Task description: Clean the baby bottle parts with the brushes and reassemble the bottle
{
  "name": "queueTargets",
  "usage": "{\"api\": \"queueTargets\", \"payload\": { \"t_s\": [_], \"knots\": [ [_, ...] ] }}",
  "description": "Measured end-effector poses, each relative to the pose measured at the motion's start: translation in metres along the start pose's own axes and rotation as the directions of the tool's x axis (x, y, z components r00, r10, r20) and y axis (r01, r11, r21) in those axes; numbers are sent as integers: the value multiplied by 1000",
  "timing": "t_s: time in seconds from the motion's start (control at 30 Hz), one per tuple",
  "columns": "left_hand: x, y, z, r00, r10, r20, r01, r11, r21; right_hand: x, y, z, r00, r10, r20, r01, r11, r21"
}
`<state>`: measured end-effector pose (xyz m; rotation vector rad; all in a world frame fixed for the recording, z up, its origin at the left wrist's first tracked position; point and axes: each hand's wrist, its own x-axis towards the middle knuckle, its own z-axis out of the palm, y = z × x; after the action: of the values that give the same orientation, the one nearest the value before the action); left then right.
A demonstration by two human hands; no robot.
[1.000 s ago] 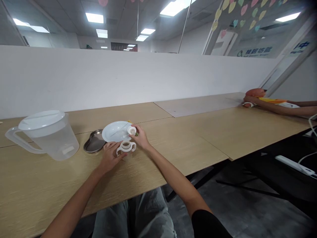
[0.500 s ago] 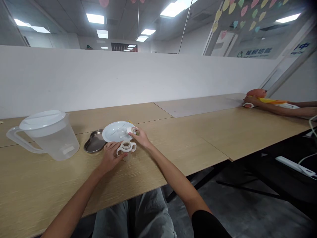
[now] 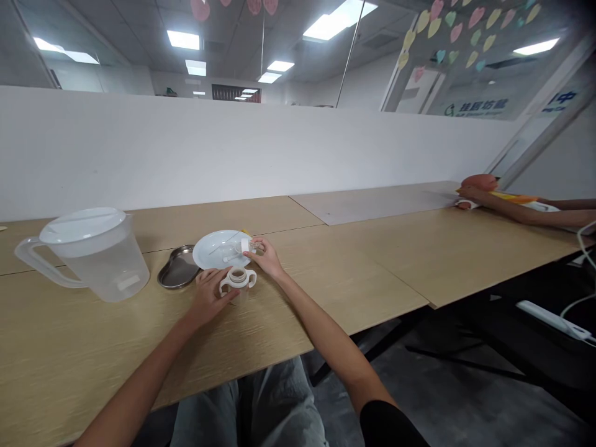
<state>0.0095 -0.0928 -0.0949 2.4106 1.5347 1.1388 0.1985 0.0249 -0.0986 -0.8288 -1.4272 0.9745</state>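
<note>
My left hand [image 3: 209, 293] is closed around a baby bottle [image 3: 238, 277] with a white collar and two side handles. The bottle stands upright on the table, its mouth uncovered. My right hand [image 3: 267, 257] grips a bottle top [image 3: 244, 246], a white ring with clear parts, tilted on its side over the right part of a white bowl [image 3: 201, 249]. A thin tube seems to extend from the top towards the bowl; its exact shape is hard to make out. A thin stick with a yellow end lies across the bowl.
A steel kidney dish [image 3: 173, 273] sits left of the bowl. Farther left stands a large lidded plastic jug [image 3: 100, 261]. At the table's far right, another person's hands [image 3: 472, 191] hold a doll [image 3: 482, 182]. The table's front edge [image 3: 363, 328] runs before my lap.
The view has shifted slightly. My right hand has turned the bottle top a little, and its white ring shows more clearly. My left hand stays on the bottle.
</note>
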Motion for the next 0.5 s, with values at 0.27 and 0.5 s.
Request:
{"api": "queueTargets", "payload": {
  "t_s": [0.27,0.5],
  "knots": [
    [-1,1,-1,999,25,-24,-25,1000,15,17,-25,-6,984,-100,150,180,623,-761],
    [0,4,1,999,22,-24,-20,999,46,53,-44,16,953,91,290,221,446,-867]
  ]
}}
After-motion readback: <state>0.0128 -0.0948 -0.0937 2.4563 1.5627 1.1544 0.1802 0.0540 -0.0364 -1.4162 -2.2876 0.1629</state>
